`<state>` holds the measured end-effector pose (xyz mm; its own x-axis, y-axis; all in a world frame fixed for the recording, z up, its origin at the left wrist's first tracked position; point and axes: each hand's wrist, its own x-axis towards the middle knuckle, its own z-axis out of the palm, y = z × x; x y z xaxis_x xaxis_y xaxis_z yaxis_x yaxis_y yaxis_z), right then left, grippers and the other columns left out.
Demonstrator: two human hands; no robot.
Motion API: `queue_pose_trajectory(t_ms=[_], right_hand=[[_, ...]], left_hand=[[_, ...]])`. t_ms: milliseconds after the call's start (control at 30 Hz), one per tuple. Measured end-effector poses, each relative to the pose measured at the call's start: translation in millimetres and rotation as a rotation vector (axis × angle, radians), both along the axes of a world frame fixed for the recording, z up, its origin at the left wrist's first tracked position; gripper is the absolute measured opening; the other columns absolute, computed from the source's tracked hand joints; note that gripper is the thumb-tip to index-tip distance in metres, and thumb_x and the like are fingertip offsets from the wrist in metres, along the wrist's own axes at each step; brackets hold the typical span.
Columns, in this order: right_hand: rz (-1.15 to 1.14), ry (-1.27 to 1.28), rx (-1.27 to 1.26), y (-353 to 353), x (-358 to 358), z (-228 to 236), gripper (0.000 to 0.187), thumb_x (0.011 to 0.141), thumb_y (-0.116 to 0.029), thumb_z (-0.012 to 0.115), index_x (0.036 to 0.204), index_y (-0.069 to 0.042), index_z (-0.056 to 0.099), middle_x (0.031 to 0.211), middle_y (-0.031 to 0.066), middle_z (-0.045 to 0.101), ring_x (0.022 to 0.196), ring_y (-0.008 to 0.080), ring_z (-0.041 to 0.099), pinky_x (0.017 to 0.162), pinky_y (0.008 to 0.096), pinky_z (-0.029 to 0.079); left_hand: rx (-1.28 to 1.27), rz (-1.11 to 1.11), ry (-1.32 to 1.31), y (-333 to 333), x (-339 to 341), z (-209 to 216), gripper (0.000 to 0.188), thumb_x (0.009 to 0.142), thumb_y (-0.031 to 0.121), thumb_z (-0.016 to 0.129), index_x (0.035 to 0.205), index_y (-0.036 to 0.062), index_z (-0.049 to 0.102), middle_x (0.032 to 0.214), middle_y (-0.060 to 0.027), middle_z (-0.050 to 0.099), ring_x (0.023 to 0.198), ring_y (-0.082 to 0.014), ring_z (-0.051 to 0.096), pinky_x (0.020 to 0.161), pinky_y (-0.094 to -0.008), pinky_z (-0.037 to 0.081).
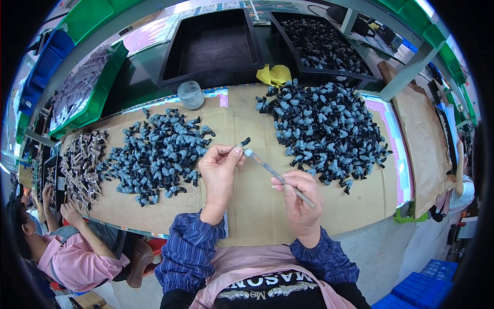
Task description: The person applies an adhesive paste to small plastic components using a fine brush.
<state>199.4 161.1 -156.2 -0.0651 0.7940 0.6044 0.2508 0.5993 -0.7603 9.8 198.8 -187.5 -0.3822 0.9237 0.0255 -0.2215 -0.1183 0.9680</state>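
Between the thumb and fingers of my left hand (220,166) is a small black and grey plastic piece (245,141), held up over the cardboard. My right hand (299,198) grips a slim paintbrush (280,177) like a pen. Its pale tip meets the piece or lies right beside it; I cannot tell which. A heap of similar black and grey pieces (159,154) lies to the left of my left hand. A larger heap of the same pieces (329,129) spreads out to the right, beyond my right hand.
Brown cardboard (247,216) covers the table. Behind it stand a clear cup (191,96), a yellow cloth (274,75), a black tray (170,72) and a second tray full of pieces (329,44). A co-worker in pink (82,257) sits at left, near brownish pieces (82,165).
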Motion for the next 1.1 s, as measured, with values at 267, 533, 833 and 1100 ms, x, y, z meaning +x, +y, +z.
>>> queue_pose_trajectory(t_ms=[267,533,833,1100], right_hand=[[0.048,-0.104,0.093,-5,3,-7,0.017,0.094,0.005,0.071,0.109,0.001,0.065,0.102,0.0137,0.075,0.097,0.0295,0.072,0.082,0.0358,0.061],[0.013,0.380,-0.252,-4,24,-3,0.011,0.107,-0.005,0.056,0.109,0.005,0.059,0.112,0.0202,0.068,0.094,0.0267,0.075,0.079,0.0332,0.065],[0.130,0.349,-0.307,6,15,16,0.015,0.108,-0.008,0.054,0.111,0.007,0.057,0.111,0.0194,0.064,0.093,0.0256,0.076,0.078,0.0322,0.067],[0.161,0.298,-0.279,-7,16,13,0.013,0.108,-0.006,0.054,0.110,0.006,0.056,0.111,0.0191,0.062,0.090,0.0246,0.076,0.078,0.0313,0.067]], left_hand=[[-0.058,0.033,-0.260,-1,-7,-2,0.004,0.097,0.000,0.072,0.095,-0.0017,0.069,0.090,-0.0089,0.074,0.077,-0.0130,0.070,0.066,-0.0243,0.057],[0.489,-0.013,0.956,-18,-24,10,0.023,0.083,-0.010,0.074,0.104,-0.0023,0.073,0.104,-0.0168,0.073,0.091,-0.0268,0.075,0.076,-0.0315,0.061],[0.679,-0.197,1.319,-28,-29,27,0.027,0.072,-0.009,0.075,0.098,-0.0013,0.070,0.103,-0.0134,0.069,0.087,-0.0277,0.073,0.067,-0.0323,0.062],[0.618,-0.040,1.214,-26,-36,13,0.027,0.076,-0.012,0.076,0.100,-0.0017,0.070,0.102,-0.0150,0.070,0.082,-0.0282,0.072,0.067,-0.0334,0.060]])
